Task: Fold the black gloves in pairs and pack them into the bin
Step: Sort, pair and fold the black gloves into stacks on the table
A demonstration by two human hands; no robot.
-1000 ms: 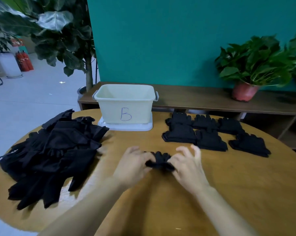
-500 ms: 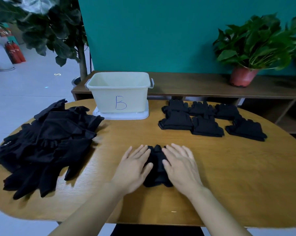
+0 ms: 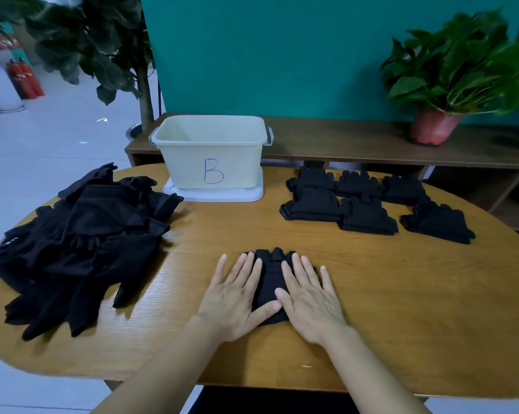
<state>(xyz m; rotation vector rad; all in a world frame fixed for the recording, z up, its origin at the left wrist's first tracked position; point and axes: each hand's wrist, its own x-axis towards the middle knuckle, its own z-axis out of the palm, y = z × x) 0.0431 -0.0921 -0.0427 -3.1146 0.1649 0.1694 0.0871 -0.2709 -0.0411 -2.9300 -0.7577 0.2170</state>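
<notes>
Gloves [image 3: 270, 274] lie flat under left hand [image 3: 234, 298] and right hand [image 3: 310, 300], near table [image 3: 407, 309] edge.

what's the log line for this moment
step: pressing folded glove pair | left hand: flat on it | right hand: flat on it | bin: no gloves visible

**Table: four groups on top**

Oval wood table [image 3: 401, 294]. Loose glove pile [image 3: 82, 243] at the left end. Bin [image 3: 213, 156] far centre, standing on a white base [image 3: 216, 195]. Folded pairs [image 3: 368, 218] far right, clustered. One pair [image 3: 271, 279] near centre.
</notes>
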